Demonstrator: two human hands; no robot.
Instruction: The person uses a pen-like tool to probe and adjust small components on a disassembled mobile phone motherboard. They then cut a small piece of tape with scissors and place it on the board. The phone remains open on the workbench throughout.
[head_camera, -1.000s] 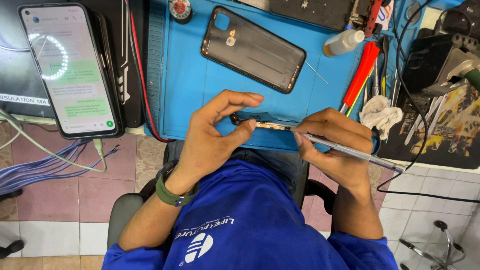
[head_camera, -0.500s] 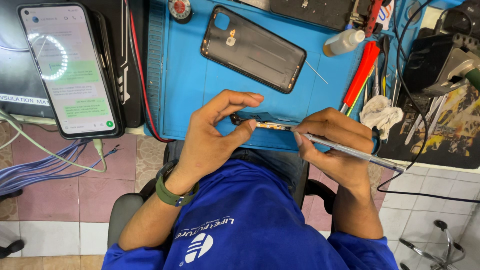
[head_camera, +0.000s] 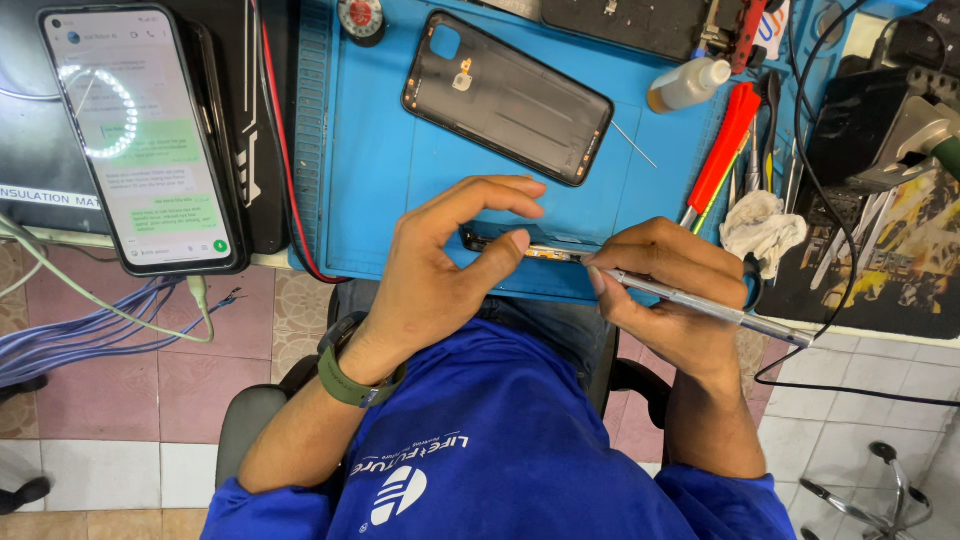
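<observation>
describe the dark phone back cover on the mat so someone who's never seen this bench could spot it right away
Start at the blue work mat in the middle of the bench. The phone back cover lies tilted on its upper part, above both hands, which do not touch it. It is a dark, glossy rounded rectangle with a square camera cut-out in one corner, unlike the lit phone off the mat.

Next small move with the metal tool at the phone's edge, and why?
Probably slide the metal tool a little further along the phone edge: the right hand has its tip at the seam, and the left hand pinches the phone steady.
</observation>
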